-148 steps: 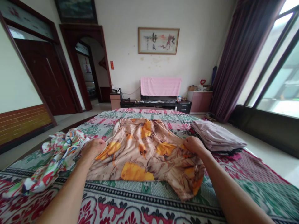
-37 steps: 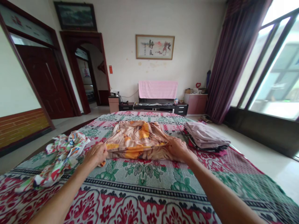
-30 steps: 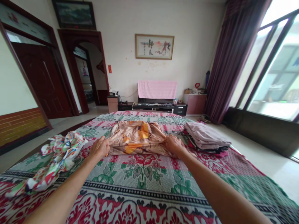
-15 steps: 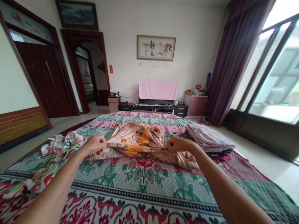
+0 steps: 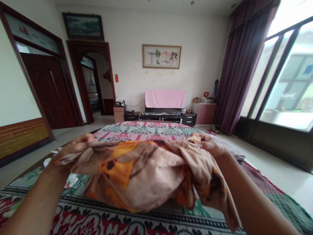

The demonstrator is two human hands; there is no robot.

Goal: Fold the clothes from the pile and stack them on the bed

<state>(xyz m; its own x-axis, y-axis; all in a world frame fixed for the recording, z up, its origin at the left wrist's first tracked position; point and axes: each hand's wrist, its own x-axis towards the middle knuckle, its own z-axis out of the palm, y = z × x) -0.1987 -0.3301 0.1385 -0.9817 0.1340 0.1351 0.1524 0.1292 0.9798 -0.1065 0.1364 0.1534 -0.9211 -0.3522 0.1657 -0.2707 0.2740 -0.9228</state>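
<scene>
A beige garment (image 5: 156, 179) with orange and brown flower print hangs between my two hands, lifted above the bed. My left hand (image 5: 78, 147) is closed on one upper end of it, at the left. At the right, my right hand (image 5: 211, 145) grips the other upper end, and a loose part drapes down beside that wrist. The cloth's top edge is stretched nearly straight, while its lower part sags in folds. What exact kind of garment it is, I cannot tell. Behind my left forearm shows part of a white, colourfully printed cloth (image 5: 70, 181).
A patterned green, red and white bedspread (image 5: 137, 130) covers the bed. Behind my right hand a pile of folded clothes (image 5: 236, 153) is mostly hidden. Beyond the bed stand a low black cabinet (image 5: 189, 120) and a screen under a pink cloth (image 5: 165, 99). A purple curtain (image 5: 242, 71) hangs at the right.
Both hands have raised the flowered garment off the bed, brought it closer and moved farther apart. Its body now hangs down, and it hides much of the bedspread. The view has tilted up slightly.
</scene>
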